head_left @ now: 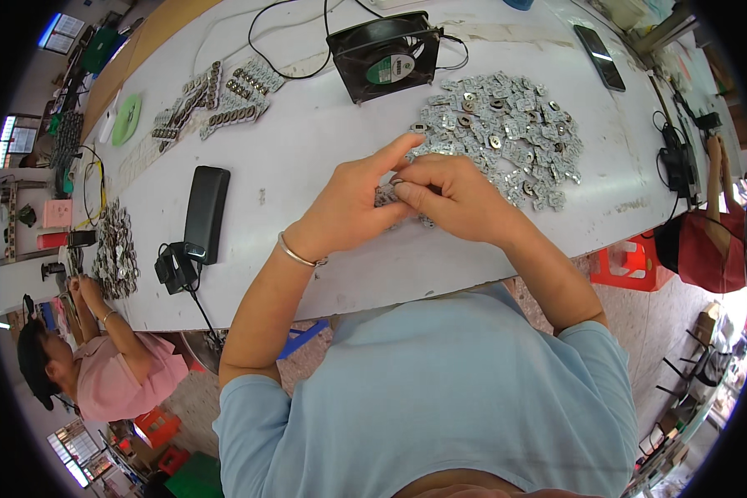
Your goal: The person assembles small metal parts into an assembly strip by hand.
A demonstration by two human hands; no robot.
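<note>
My left hand (358, 203) is closed around a short row of small silvery metal parts (384, 196), its index finger raised and stretched toward the far side. Thumb and fingers of my right hand (458, 196) are pinched together over the same parts, at a small dark-rimmed piece (397, 182). My fingers cover most of what is held. Just beyond and to the right of my hands spreads a loose pile of similar small metal parts (527, 137), some with round brass-coloured or dark centres.
A black square fan (386, 62) stands behind the pile. Rows of assembled metal parts (224, 98) lie at the back left. A black oblong case (207, 212) and a black power adapter (176, 267) lie left, a phone (599, 57) far right. Co-workers sit at both sides, one in pink (129, 378).
</note>
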